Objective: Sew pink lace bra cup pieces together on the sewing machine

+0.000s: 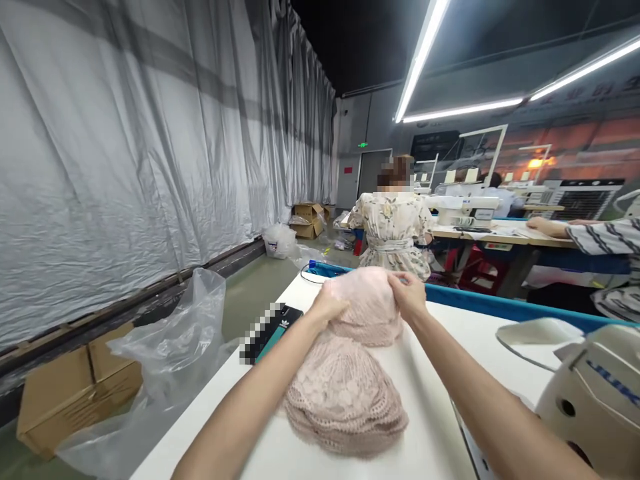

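Between my two hands is a pale pink lace bra cup (pixel 367 303), raised at the far part of the white table. My left hand (pixel 327 303) grips its left edge, thumb pressed on the near face. On the opposite edge, my right hand (pixel 409 293) pinches the fabric near the top. Closer to me lies a stack of similar pink lace cups (pixel 347 400) with scalloped edges, layered on the tabletop. The lower edge of the held cup overlaps the back of this stack in view; whether they touch, I cannot tell.
A cream sewing machine (pixel 595 400) stands at the right of the white table (pixel 200 420). A dark phone-like item (pixel 275 330) lies by the left edge. Plastic bags (pixel 185 333) and a cardboard box (pixel 80 387) sit on the floor. A seated person (pixel 393 227) is ahead.
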A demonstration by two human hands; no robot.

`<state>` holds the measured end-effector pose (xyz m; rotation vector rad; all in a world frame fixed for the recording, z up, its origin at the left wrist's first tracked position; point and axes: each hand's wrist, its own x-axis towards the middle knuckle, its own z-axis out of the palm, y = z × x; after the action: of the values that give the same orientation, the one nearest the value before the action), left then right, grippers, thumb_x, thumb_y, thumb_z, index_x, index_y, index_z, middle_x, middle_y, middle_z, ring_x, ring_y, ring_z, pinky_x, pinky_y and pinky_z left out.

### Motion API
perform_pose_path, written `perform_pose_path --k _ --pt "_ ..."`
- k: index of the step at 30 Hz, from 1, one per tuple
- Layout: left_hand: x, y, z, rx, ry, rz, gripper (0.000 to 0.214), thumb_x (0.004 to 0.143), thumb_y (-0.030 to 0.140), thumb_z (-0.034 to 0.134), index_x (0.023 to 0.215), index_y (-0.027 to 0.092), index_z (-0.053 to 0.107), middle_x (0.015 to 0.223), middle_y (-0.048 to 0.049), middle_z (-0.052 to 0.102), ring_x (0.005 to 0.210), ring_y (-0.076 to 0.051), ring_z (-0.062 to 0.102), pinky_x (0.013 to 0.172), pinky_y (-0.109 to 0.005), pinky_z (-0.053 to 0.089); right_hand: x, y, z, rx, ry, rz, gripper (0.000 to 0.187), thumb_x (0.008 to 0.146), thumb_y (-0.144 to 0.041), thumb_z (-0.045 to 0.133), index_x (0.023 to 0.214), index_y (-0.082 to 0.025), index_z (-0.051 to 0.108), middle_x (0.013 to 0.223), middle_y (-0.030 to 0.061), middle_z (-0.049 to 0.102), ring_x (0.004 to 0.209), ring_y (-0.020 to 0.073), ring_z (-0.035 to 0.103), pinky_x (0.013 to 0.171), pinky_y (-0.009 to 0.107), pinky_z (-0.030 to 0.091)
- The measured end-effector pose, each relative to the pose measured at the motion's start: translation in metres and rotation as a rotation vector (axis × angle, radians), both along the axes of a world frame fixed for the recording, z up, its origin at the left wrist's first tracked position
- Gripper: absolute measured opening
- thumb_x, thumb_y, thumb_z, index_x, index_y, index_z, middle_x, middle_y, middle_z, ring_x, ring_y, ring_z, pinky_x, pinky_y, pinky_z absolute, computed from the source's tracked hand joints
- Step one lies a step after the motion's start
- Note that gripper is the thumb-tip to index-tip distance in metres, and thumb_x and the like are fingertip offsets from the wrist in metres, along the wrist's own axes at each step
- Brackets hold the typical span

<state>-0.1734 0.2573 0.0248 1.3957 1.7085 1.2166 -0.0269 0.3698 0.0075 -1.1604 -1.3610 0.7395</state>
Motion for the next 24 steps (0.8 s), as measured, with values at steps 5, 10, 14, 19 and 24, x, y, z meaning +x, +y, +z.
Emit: perform_pose_path --k 5,10,14,19,24 --pt "0.015 0.021 -0.014 0.019 0.429 0.05 0.046 0.088 0.032 0.061 0.13 0.02 0.047 0.144 -0.0104 0.033 0.131 -0.033 0.033 0.106 -0.059 0.027 0.003 0.019 -0.034 -0.188 -0.224 -0.096 0.024 0.094 -0.032 0.056 0.115 -0.021 0.058 0.121 0.0069 0.058 0.1 0.0194 0.06 0.085 0.04 0.051" --pt "0.021 0.029 -0.024 -0.026 0.646 -0.135 0.045 0.089 0.036 0.059 0.129 0.02 0.048 0.14 -0.0104 0.041 0.127 -0.031 0.039 0.105 -0.057 0.03 0.008 0.017 -0.049 -0.217 -0.316 -0.142 0.023 0.094 -0.032 0.056 0.114 -0.022 0.059 0.122 0.0068 0.058 0.1 0.0194 0.06 0.085 0.04 0.051" --pt "0.021 0.013 -0.014 -0.013 0.7 -0.131 0.048 0.09 0.034 0.057 0.134 0.019 0.043 0.143 -0.0113 0.036 0.131 -0.034 0.034 0.106 -0.058 0.027 0.014 -0.005 -0.044 -0.072 -0.295 -0.156 0.026 0.094 -0.033 0.055 0.117 -0.021 0.057 0.124 0.0074 0.056 0.102 0.0205 0.059 0.086 0.042 0.05" --pt "0.019 -0.053 0.009 0.04 0.667 -0.323 0.028 0.087 0.018 0.056 0.113 0.022 0.065 0.114 -0.0023 0.064 0.11 -0.02 0.053 0.097 -0.029 0.037 0.02 -0.074 -0.029 0.203 -0.345 0.229 0.023 0.095 -0.035 0.055 0.106 -0.016 0.059 0.099 0.0032 0.063 0.08 0.0147 0.063 0.072 0.034 0.053" --pt "0.02 -0.109 -0.004 -0.036 0.665 -0.445 0.009 0.072 0.024 0.071 0.079 0.019 0.072 0.081 -0.0005 0.067 0.079 -0.018 0.059 0.071 -0.024 0.041 0.037 -0.152 -0.022 0.361 -0.489 0.572 0.026 0.096 -0.036 0.044 0.078 -0.02 0.053 0.065 -0.0036 0.054 0.056 0.0115 0.053 0.054 0.025 0.047"
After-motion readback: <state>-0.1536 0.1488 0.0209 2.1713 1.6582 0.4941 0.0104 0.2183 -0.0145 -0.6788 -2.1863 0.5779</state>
